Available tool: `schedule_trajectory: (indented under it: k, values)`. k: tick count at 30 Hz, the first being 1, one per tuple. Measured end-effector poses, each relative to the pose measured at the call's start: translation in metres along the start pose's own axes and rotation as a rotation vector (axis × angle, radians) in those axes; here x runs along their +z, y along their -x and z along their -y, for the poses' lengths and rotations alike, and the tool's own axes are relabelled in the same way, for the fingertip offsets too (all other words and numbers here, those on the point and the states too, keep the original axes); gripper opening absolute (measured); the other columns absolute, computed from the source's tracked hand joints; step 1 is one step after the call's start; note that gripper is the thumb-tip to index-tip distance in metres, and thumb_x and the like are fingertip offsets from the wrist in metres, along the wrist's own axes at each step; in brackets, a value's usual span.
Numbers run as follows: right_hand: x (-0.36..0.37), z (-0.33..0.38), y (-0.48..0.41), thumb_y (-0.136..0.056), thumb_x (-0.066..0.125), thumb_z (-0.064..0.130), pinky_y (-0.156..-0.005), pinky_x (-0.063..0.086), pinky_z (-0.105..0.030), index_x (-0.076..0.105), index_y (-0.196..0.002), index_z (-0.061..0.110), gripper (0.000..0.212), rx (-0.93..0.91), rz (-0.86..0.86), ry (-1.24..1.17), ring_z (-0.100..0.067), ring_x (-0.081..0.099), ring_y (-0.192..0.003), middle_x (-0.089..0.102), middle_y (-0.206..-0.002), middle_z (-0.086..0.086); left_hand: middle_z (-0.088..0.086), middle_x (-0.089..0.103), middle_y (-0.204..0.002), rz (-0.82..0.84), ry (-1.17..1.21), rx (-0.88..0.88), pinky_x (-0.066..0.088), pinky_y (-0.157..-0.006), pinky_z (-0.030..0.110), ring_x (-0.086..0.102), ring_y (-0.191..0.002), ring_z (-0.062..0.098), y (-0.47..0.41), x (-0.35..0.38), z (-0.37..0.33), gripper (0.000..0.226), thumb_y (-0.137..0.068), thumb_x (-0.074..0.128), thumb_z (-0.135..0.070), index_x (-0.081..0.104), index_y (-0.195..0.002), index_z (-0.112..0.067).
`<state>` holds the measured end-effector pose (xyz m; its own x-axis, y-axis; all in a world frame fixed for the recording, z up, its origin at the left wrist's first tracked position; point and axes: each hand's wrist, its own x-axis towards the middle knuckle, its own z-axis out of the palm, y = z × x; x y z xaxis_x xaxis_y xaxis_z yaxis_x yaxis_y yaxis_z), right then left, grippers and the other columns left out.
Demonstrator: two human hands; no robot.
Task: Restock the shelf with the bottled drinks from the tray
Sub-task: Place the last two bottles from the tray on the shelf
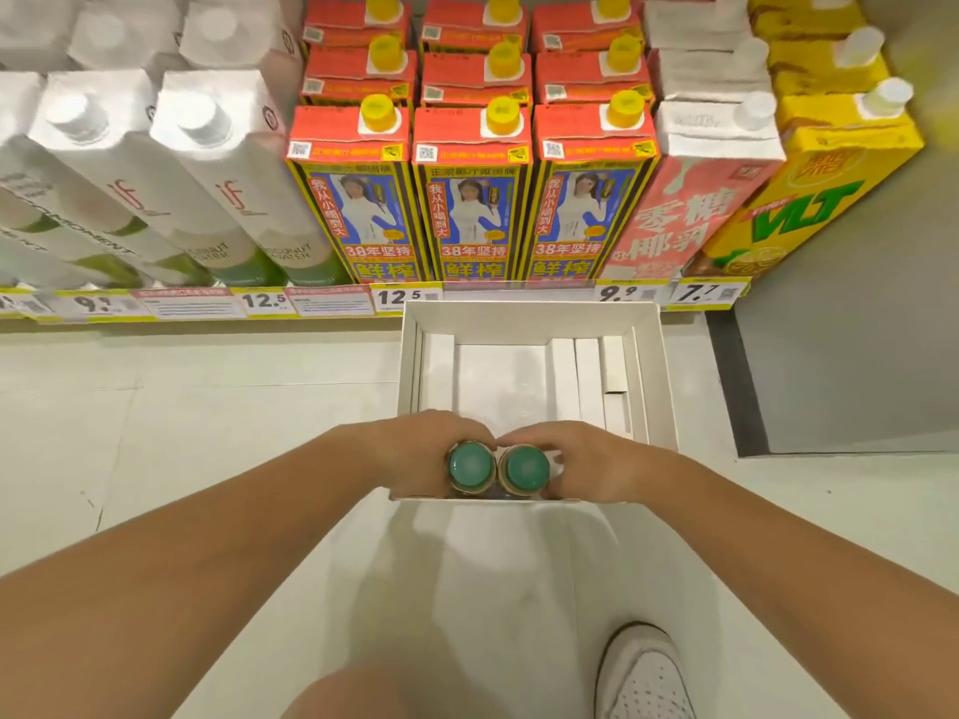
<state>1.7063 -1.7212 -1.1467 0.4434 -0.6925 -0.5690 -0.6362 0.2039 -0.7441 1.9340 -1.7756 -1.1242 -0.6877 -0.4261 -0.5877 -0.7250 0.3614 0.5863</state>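
Note:
Two bottles with green caps stand side by side at the near end of a white cardboard tray (659, 386) on the floor. My left hand (415, 448) wraps the left bottle (469, 467) below its cap. My right hand (586, 464) wraps the right bottle (526, 468) the same way. Only the caps and a little of the necks show; the bodies are hidden by my fingers and the tray wall. The rest of the tray holds only white cardboard dividers. The shelf (332, 303) runs just behind the tray.
The shelf is packed with drink cartons: white coconut water cartons (218, 163) at left, red-topped cartons with yellow caps (472, 194) in the middle, a pink carton (690, 199) and a yellow carton (809, 199) at right. Price tags line its edge. My white shoe (643, 672) is near right.

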Motion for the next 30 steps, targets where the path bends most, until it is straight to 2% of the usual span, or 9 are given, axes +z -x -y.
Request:
schedule_trajectory:
  k: [3,7,11,13,15,20,22,28,30]
  values:
    - [0.0,0.004,-0.004,-0.079,0.08,0.018,-0.099,0.047,-0.028,0.067,-0.116,0.034,0.042,-0.009,0.01,-0.058,-0.002,0.06,-0.108,0.067,-0.114,0.017,-0.013,0.065,-0.101,0.015,-0.009,0.028,0.053,-0.083,0.035,0.061,-0.092,0.011,-0.002,-0.001,0.001,0.032,-0.08,0.074,-0.041,0.06,-0.108,-0.033]
    - [0.001,0.004,-0.001,-0.076,0.077,0.001,-0.081,0.052,-0.019,0.069,-0.105,0.027,0.04,0.0,-0.009,-0.154,0.002,0.06,-0.089,0.068,-0.101,0.009,-0.017,0.066,-0.101,-0.047,0.066,-0.003,0.053,-0.085,0.033,0.062,-0.094,0.01,-0.003,0.002,0.006,0.037,-0.073,0.08,-0.035,0.061,-0.106,-0.037]
    - [-0.018,0.013,0.008,-0.069,0.074,-0.017,-0.093,0.051,-0.031,0.068,-0.114,0.016,0.056,0.037,-0.085,-0.292,-0.004,0.061,-0.101,0.07,-0.11,0.005,-0.015,0.068,-0.104,-0.145,0.23,-0.028,0.051,-0.082,0.021,0.06,-0.09,0.005,-0.004,-0.011,0.003,0.051,-0.066,0.087,-0.01,0.067,-0.109,-0.029]
    - [-0.033,0.025,0.017,-0.071,0.073,-0.016,-0.096,0.051,-0.032,0.069,-0.113,0.016,0.053,0.011,-0.136,-0.339,-0.01,0.062,-0.105,0.071,-0.11,0.003,-0.018,0.068,-0.096,-0.177,0.323,0.01,0.046,-0.072,0.008,0.059,-0.084,-0.005,0.002,-0.029,-0.007,0.048,-0.065,0.087,-0.006,0.069,-0.105,-0.026]
    - [-0.047,0.043,0.031,-0.071,0.073,-0.012,-0.093,0.052,-0.032,0.07,-0.11,0.019,0.051,-0.03,-0.191,-0.393,-0.014,0.063,-0.107,0.071,-0.109,0.004,-0.021,0.069,-0.091,-0.211,0.417,0.041,0.044,-0.071,0.005,0.06,-0.083,-0.007,0.013,-0.051,-0.023,0.043,-0.066,0.088,-0.004,0.07,-0.099,-0.027]
    - [-0.086,0.098,0.081,-0.066,0.077,0.002,-0.078,0.052,-0.02,0.072,-0.104,0.029,0.046,-0.155,-0.317,-0.491,-0.008,0.065,-0.105,0.072,-0.107,0.006,-0.01,0.073,-0.105,-0.274,0.602,0.155,0.049,-0.092,0.026,0.066,-0.107,0.014,0.053,-0.109,-0.071,0.041,-0.07,0.086,-0.001,0.071,-0.1,-0.024]
    - [-0.104,0.122,0.106,-0.066,0.077,0.004,-0.082,0.051,-0.021,0.072,-0.103,0.03,0.046,-0.213,-0.372,-0.513,-0.009,0.064,-0.107,0.073,-0.109,0.006,-0.001,0.073,-0.113,-0.291,0.646,0.229,0.048,-0.099,0.033,0.066,-0.112,0.02,0.072,-0.135,-0.096,0.042,-0.073,0.084,0.0,0.071,-0.108,-0.02]
    - [-0.152,0.193,0.18,-0.072,0.073,0.004,-0.086,0.054,-0.031,0.066,-0.118,0.025,0.051,-0.441,-0.537,-0.616,-0.017,0.064,-0.105,0.07,-0.115,-0.002,0.008,0.07,-0.123,-0.457,0.78,0.486,0.054,-0.087,0.028,0.068,-0.107,0.022,0.124,-0.202,-0.186,0.06,-0.071,0.081,-0.004,0.06,-0.126,-0.013]
    - [-0.166,0.217,0.201,-0.079,0.069,0.006,-0.101,0.049,-0.039,0.055,-0.133,0.018,0.058,-0.534,-0.602,-0.632,-0.026,0.059,-0.12,0.065,-0.131,-0.009,0.009,0.071,-0.12,-0.553,0.779,0.554,0.055,-0.088,0.028,0.068,-0.107,0.022,0.138,-0.218,-0.215,0.056,-0.072,0.083,-0.006,0.062,-0.123,-0.016]
